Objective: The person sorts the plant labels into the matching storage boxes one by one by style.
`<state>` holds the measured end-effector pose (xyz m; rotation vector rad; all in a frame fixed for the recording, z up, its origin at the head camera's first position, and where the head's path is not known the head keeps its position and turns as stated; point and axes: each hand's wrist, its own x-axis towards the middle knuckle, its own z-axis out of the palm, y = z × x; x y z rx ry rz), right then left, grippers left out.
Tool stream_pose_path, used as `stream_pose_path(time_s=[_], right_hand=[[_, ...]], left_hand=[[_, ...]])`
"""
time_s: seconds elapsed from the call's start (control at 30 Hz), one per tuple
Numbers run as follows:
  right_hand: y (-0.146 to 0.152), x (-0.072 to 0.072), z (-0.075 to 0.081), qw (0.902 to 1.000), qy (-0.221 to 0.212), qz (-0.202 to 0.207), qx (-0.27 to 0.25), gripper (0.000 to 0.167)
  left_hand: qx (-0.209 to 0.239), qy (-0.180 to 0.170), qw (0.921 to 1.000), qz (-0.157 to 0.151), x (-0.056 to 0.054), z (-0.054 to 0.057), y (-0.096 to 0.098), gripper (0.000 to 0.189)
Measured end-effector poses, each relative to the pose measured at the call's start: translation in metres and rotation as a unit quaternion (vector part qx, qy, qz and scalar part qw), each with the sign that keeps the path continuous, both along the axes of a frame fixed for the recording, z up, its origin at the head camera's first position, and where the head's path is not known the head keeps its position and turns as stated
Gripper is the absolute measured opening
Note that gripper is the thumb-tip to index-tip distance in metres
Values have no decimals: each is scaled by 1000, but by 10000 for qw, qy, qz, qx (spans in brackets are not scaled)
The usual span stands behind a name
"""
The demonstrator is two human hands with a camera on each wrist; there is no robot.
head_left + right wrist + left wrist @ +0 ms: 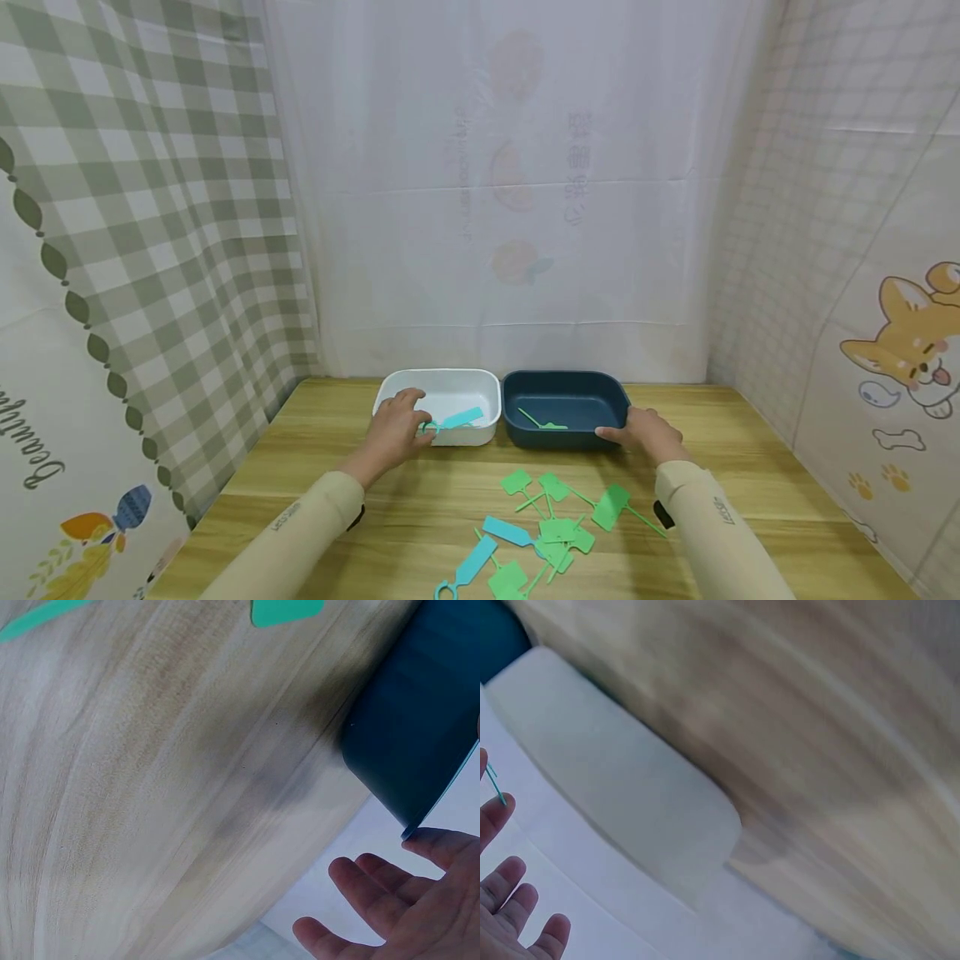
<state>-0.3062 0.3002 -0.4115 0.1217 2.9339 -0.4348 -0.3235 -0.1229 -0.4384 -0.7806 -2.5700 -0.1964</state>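
Over the white bin (491, 429), my left hand (400, 429) pinches the ring end of a blue plastic tag (462, 417) between thumb and forefinger. The tag's flat end points right, within the bin's outline. In the left wrist view the tag (495, 784) shows edge-on as a thin line at the fingertips, and the other fingers are spread. At the front right corner of the dark blue bin (566, 439) is my right hand (651, 432). One of its fingertips (416, 838) touches the rim corner, the other fingers extended loosely. A green plastic tag (551, 426) lies inside this bin.
Several green tags (557, 531) with thin stems lie in a loose, overlapping pile on the wooden table (360, 533). Two blue tags (476, 562) are among them. The bins stand side by side before a white curtain (420, 275); patterned cloths hang on both sides.
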Motion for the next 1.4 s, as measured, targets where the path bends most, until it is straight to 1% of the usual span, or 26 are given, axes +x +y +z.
stream_pose_path(time_s=[0.23, 0.47, 0.6, 0.77, 0.9, 1.07, 1.13, 1.3, 1.4], right_hand=[[2, 0, -2, 10000, 89, 35, 16, 89], [1, 1, -2, 10000, 70, 23, -2, 89], [0, 1, -1, 10000, 57, 12, -7, 88], [-1, 1, 1, 10000, 83, 20, -12, 87], [-1, 2, 1, 10000, 84, 33, 3, 88], [-1, 2, 1, 9999, 105, 43, -13, 88], [-1, 2, 1, 10000, 90, 33, -27, 88], [0, 0, -1, 10000, 34, -8, -36, 89], [1, 0, -1, 10000, 26, -7, -25, 89]], left_hand=[[-278, 56, 9990, 352, -17, 7, -11, 20], [-611, -210, 9952, 736, -29, 6, -17, 19], [-674, -313, 9936, 845, -33, 7, -16, 19], [-708, -382, 9928, 890, -33, 8, -10, 17], [-774, -452, 9918, 906, -32, 6, -6, 18], [-780, -709, 9899, 948, -29, 3, -1, 21], [-801, -752, 9892, 972, -29, 2, 0, 22], [-760, -668, 9906, 919, -25, 3, 1, 21], [-652, -585, 9930, 790, -23, 4, 2, 22]])
